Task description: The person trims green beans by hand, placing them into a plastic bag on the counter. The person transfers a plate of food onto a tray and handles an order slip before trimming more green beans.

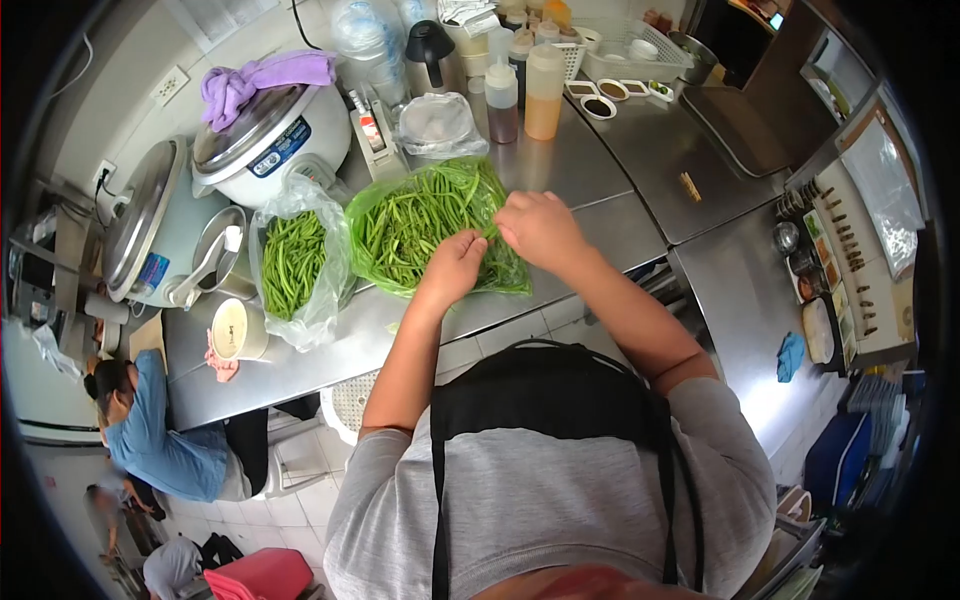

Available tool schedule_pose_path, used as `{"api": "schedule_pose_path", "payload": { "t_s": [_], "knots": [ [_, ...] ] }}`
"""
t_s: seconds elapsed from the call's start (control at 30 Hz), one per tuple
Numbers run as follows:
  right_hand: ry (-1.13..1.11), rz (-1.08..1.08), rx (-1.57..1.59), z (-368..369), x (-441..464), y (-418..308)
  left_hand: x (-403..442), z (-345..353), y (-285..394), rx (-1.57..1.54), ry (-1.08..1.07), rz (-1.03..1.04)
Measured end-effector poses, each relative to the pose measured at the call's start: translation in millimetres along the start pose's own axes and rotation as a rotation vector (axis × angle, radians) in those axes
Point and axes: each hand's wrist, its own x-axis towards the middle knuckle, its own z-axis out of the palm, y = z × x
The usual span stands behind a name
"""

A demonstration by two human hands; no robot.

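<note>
A green plastic bag full of green beans lies open on the steel counter in front of me. Over its right side my left hand is closed in a pinch, thumb and fingertips on what looks like a green bean. My right hand is closed just beside it, fingers curled toward the left fingertips, apparently on the same bean; the fingers hide most of it. To the left, a clear plastic bag holds more green beans, and stands apart from both hands.
A white tub stands near the counter's front edge. Behind are a rice cooker with a purple cloth, squeeze bottles, a thermos and sauce dishes. A person in a blue shirt sits at the left.
</note>
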Motion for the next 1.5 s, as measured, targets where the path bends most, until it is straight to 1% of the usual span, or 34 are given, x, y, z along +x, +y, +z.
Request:
{"api": "schedule_pose_path", "payload": {
  "t_s": [0.07, 0.13, 0.17, 0.23, 0.27, 0.37, 0.47, 0.53, 0.57, 0.6, 0.7, 0.8, 0.83, 0.93, 1.0, 1.03, 1.1, 1.13, 1.17, 1.2, 1.27, 1.3, 1.37, 1.4, 1.43, 1.47, 1.5],
  "knots": [
    [0.0, -0.006, -0.069, 5, -5, -5, -2, 8, -2, 0.016, 0.018, -0.027],
    [0.047, 0.128, 0.026, 21, -10, -6, -7, 17, -5, 0.077, 0.057, -0.03],
    [0.069, 0.195, 0.073, 28, -13, -8, -11, 21, -6, 0.042, 0.091, -0.028],
    [0.0, 0.494, 0.57, 35, -13, -16, -16, 25, -3, -0.026, 0.168, -0.011],
    [-0.04, 0.643, 0.817, 37, -14, -19, -20, 27, -4, -0.069, 0.18, -0.037],
    [-0.03, 0.948, 1.356, 40, -7, -15, -31, 25, -10, -0.17, 0.222, -0.101],
    [-0.079, 0.793, 1.344, 40, -3, -10, -37, 12, -17, -0.193, 0.251, -0.12],
    [-0.112, 0.618, 1.097, 46, 2, -7, -38, 0, -16, -0.163, 0.243, -0.1],
    [-0.127, 0.536, 0.96, 47, 5, -7, -39, -5, -13, -0.17, 0.238, -0.143],
    [-0.139, 0.454, 0.82, 46, 10, -8, -38, -11, -14, -0.147, 0.237, -0.12],
    [-0.019, 0.125, 0.313, 43, 22, -20, -28, -27, -25, -0.121, 0.253, -0.035],
    [-0.025, 0.019, 0.149, 44, 34, -33, -14, -52, -30, 0.062, 0.194, -0.028],
    [-0.068, 0.023, 0.108, 46, 40, -37, -10, -61, -24, 0.107, 0.177, -0.034],
    [-0.168, 0.048, 0.02, 53, 56, -50, 8, -86, -40, 0.133, 0.205, 0.091],
    [-0.194, 0.073, 0.004, 60, 66, -58, 14, -105, -43, 0.182, 0.171, 0.073],
    [-0.176, 0.102, 0.001, 65, 72, -63, 16, -114, -43, 0.207, 0.153, 0.06],
    [-0.142, 0.168, 0.003, 78, 81, -70, 21, -126, -49, 0.096, 0.077, 0.069],
    [-0.072, 0.206, 0.117, 86, 84, -72, 23, -132, -49, 0.043, 0.033, 0.069],
    [0.002, 0.247, 0.229, 94, 85, -73, 24, -138, -48, -0.114, -0.1, -0.099],
    [0.077, 0.29, 0.34, 101, 86, -74, 27, -141, -46, -0.233, -0.158, -0.097],
    [0.11, 0.488, 0.773, 109, 87, -78, 32, -141, -49, -0.475, -0.279, -0.11],
    [0.135, 0.582, 0.991, 112, 86, -79, 36, -143, -51, -0.559, -0.288, -0.117],
    [0.238, 0.749, 1.169, 114, 83, -73, 46, -144, -54, -0.734, -0.297, -0.137],
    [0.288, 0.825, 1.253, 114, 82, -67, 48, -143, -54, -0.792, -0.261, -0.159],
    [0.219, 0.848, 1.178, 117, 78, -59, 50, -142, -51, -0.853, -0.221, -0.178],
    [0.147, 0.767, 0.915, 117, 73, -57, 52, -140, -51, -0.917, -0.175, -0.193],
    [0.069, 0.675, 0.653, 116, 70, -56, 56, -138, -54, -0.962, -0.173, -0.162]
  ]
}}
